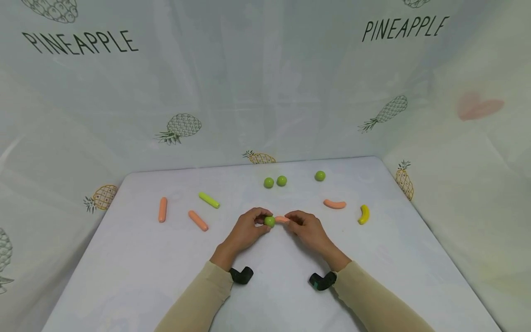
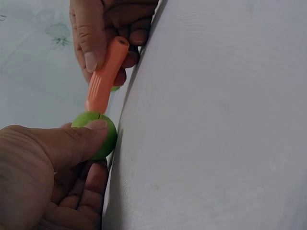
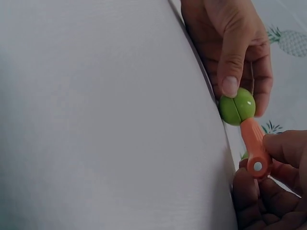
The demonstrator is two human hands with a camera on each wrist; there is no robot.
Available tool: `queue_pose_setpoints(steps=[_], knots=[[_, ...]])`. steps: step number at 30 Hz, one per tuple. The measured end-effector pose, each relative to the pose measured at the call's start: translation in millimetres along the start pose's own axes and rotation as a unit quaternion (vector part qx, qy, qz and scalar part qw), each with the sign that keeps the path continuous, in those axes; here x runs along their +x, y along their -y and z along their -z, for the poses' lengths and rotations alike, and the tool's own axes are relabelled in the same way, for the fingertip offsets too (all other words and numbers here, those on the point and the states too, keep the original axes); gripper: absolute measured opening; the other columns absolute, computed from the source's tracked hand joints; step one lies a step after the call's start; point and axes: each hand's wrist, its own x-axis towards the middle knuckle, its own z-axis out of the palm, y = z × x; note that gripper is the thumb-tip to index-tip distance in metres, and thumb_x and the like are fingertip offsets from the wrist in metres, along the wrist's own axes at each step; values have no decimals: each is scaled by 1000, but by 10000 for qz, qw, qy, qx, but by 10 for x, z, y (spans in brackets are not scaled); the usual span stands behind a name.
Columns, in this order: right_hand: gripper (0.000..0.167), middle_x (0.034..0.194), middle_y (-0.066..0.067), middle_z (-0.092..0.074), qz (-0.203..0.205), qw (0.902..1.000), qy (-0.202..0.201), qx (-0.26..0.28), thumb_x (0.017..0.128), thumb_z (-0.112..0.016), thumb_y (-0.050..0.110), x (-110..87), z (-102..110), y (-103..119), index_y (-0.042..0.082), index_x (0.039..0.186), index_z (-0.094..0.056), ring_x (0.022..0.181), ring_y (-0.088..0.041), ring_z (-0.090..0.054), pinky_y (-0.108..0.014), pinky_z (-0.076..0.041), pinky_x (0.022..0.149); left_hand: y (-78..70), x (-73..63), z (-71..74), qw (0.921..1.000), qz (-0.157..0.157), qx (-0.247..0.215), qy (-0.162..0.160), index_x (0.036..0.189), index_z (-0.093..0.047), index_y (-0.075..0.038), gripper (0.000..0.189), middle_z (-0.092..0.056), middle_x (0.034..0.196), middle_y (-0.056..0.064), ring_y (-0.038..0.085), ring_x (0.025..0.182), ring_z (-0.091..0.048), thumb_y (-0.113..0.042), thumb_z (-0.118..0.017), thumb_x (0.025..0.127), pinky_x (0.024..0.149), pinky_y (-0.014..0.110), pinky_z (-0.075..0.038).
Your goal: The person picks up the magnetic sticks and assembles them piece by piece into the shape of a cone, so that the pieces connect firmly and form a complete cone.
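My left hand [image 1: 247,230] pinches a green ball [image 2: 108,136] with a seam round it between thumb and fingers. Opposite it, my right hand [image 1: 309,232] holds a short, curved orange stick [image 3: 254,141] by thumb and fingertips. One end of the stick meets the ball in both wrist views. At its other end, a pale round spot shows in the right wrist view. Both hands are close over the middle of the white table [image 1: 278,286].
Two green balls [image 1: 281,180] and another green ball [image 1: 320,175] lie at the back. Left are two straight orange sticks [image 1: 198,221] and a yellow-green stick [image 1: 209,200]. Right are a curved orange stick [image 1: 334,204] and a curved yellow stick [image 1: 364,215]. A pineapple-print curtain [image 1: 269,92] hangs behind.
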Motion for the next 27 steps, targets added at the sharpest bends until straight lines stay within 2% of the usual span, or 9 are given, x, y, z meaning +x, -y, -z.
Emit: queue_pose_setpoints(steps=[2, 4, 10, 12, 14, 20, 23, 27], knots=[[21, 106, -1, -77, 2, 10000, -66, -75, 101, -71, 19, -6, -9, 1, 13, 120, -77, 90, -14, -61, -29, -50, 78, -7, -3, -7, 10000, -26, 75, -38, 125, -71, -16, 33, -66, 126, 2, 15, 108, -64, -7, -78, 95, 97, 37, -55], [20, 103, 2, -77, -13, 9999, -74, -148, 99, -72, 19, -13, -18, 0, 14, 118, -78, 90, -14, -62, -29, -51, 78, -19, -6, -15, 9999, -7, 153, -75, 125, -72, -17, 33, -64, 128, 2, 14, 107, -62, -7, -79, 95, 96, 34, -54], [21, 78, 7, -73, -55, 9996, 199, -195, 99, -71, 21, -55, -42, 30, 14, 118, -76, 82, -12, -65, -30, -51, 80, -53, -7, -28, 9994, -3, 335, -108, 129, -75, -19, 35, -60, 127, 3, 14, 100, -57, -7, -77, 96, 87, 29, -50], [21, 75, 7, -72, -65, 9995, 268, -184, 100, -72, 22, -76, -48, 49, 14, 119, -76, 82, -12, -65, -32, -52, 82, -60, -6, -30, 9992, -47, 387, -99, 130, -75, -20, 36, -60, 126, 4, 14, 98, -56, -7, -76, 96, 86, 29, -49], [20, 78, 8, -73, -45, 9994, 263, -217, 100, -73, 24, -93, -56, 63, 15, 118, -76, 84, -11, -65, -33, -53, 83, -61, -8, -32, 9990, -124, 416, -111, 131, -75, -19, 37, -61, 126, 4, 14, 98, -57, -6, -76, 96, 86, 29, -50], [16, 99, 10, -77, 59, 9990, 120, -426, 99, -75, 25, -132, -84, 67, 20, 114, -80, 96, -9, -67, -39, -54, 89, -62, -10, -46, 9993, -145, 271, -232, 135, -69, -14, 42, -64, 121, 5, 15, 101, -63, -5, -77, 95, 89, 31, -55], [15, 105, 10, -78, 218, 9984, 183, -484, 99, -76, 24, -146, -91, 57, 22, 113, -80, 101, -11, -66, -39, -52, 93, -64, -8, -57, 9994, -5, 162, -316, 128, -67, -13, 36, -64, 116, 5, 15, 99, -63, -6, -79, 94, 89, 32, -56], [18, 109, 9, -78, 426, 9961, 328, -703, 97, -77, 22, -162, -100, 47, 21, 115, -81, 102, -12, -64, -39, -51, 93, -48, -11, -74, 9992, 142, 161, -337, 116, -67, -17, 25, -68, 113, 1, 14, 100, -64, -11, -78, 96, 90, 35, -55]])
